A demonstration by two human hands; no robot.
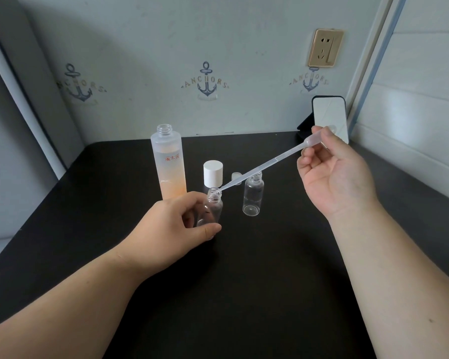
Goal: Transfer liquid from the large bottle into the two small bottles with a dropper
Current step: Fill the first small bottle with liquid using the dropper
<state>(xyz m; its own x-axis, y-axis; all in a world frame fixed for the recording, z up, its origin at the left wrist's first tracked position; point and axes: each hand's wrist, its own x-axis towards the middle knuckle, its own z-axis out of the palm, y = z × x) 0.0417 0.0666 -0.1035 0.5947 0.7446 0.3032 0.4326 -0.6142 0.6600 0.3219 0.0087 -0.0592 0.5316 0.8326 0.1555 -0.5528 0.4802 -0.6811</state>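
Note:
A tall frosted large bottle [169,164] with orange liquid stands uncapped at the centre left of the black table. In front of it my left hand [171,229] grips a small clear bottle [213,207], tilted slightly. My right hand [332,174] pinches the bulb of a clear plastic dropper [265,168], whose tip sits at the mouth of that small bottle. A second small clear bottle [253,196] stands open just to the right, apart from both hands.
A white cap [213,173] stands behind the held bottle, and a small clear cap [236,175] lies beside it. A phone on a stand [329,117] leans at the back right by the wall. The black table [244,281] ends at walls behind and left.

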